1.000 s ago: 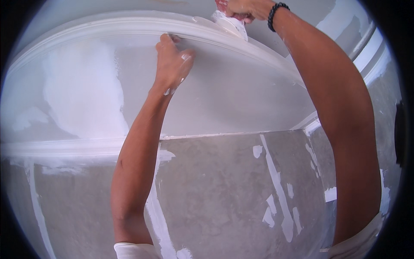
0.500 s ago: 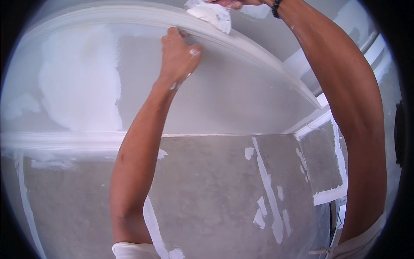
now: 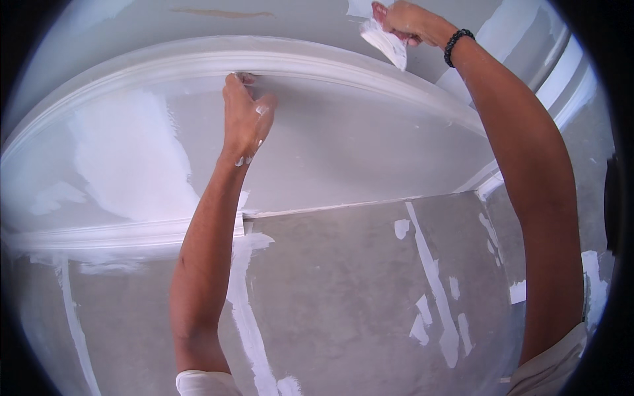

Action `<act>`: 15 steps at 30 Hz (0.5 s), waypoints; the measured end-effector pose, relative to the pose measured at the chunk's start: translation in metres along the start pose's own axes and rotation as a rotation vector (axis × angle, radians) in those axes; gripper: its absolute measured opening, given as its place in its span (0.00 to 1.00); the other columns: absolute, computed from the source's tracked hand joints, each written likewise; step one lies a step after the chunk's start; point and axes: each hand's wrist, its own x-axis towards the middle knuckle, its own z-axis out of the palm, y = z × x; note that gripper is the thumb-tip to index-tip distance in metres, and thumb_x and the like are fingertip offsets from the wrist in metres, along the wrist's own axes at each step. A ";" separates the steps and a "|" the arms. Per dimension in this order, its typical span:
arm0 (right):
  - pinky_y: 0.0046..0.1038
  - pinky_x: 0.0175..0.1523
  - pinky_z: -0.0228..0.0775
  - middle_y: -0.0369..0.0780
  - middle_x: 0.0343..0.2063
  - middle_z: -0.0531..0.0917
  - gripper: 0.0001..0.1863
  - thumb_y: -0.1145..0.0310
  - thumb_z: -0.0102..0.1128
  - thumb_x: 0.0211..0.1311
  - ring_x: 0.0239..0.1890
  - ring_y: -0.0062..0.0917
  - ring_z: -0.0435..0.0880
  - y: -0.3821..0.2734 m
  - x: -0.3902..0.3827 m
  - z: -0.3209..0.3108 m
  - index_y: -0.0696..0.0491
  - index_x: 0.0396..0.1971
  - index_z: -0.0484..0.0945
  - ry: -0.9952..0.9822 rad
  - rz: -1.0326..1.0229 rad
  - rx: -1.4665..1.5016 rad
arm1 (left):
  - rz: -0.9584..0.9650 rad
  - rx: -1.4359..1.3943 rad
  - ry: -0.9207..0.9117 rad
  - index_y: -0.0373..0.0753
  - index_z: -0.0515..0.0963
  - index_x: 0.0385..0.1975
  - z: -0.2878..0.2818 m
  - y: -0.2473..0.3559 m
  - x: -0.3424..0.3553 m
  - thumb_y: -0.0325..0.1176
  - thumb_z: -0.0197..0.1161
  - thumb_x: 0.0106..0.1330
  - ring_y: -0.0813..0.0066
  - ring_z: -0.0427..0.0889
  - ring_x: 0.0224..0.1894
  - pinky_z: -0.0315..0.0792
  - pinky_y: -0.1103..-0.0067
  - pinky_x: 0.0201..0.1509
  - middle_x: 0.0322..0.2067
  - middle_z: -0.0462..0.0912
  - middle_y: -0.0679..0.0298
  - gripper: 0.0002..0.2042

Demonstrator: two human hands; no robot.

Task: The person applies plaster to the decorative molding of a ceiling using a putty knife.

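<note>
Your putty knife [image 3: 383,43] sits in your right grip [image 3: 413,23], which is closed round the red handle. It looks light, with a stiff handle and a thin blade that probably flexes; wet filler could make it slippery, so keep hold by the handle, clear of the coated blade. The long white moulding [image 3: 198,63] runs below your right grip and just above your left grip [image 3: 247,115]. It looks light for its length but easily dented, best taken along its lower edge. Your left fingers curl up at that edge, though you can't tell whether they pinch or only press, as their tips are hidden. Your right forearm covers the moulding's far right end, and whether the blade touches the moulding is unclear.
</note>
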 end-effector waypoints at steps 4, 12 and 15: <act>0.34 0.29 0.70 0.44 0.21 0.78 0.11 0.67 0.51 0.60 0.22 0.33 0.78 0.008 0.016 0.030 0.59 0.32 0.78 -0.069 0.035 -0.189 | -0.011 0.001 -0.004 0.24 0.62 0.46 0.001 -0.004 0.003 0.29 0.57 0.49 0.55 0.66 0.44 0.65 0.69 0.51 0.42 0.65 0.43 0.24; 0.32 0.22 0.67 0.42 0.21 0.77 0.11 0.68 0.53 0.60 0.23 0.30 0.76 -0.050 0.019 0.031 0.62 0.29 0.76 -0.143 -0.051 -0.147 | 0.050 -0.057 0.010 0.23 0.62 0.44 0.003 0.003 -0.001 0.28 0.54 0.48 0.50 0.66 0.45 0.63 0.65 0.53 0.43 0.65 0.39 0.23; 0.25 0.19 0.50 0.30 0.11 0.63 0.20 0.60 0.49 0.69 0.13 0.18 0.57 -0.135 -0.035 0.026 0.50 0.15 0.69 -0.172 -0.020 -0.051 | 0.071 -0.022 0.026 0.23 0.62 0.44 -0.003 -0.004 0.000 0.28 0.54 0.47 0.49 0.65 0.45 0.62 0.64 0.53 0.42 0.65 0.39 0.23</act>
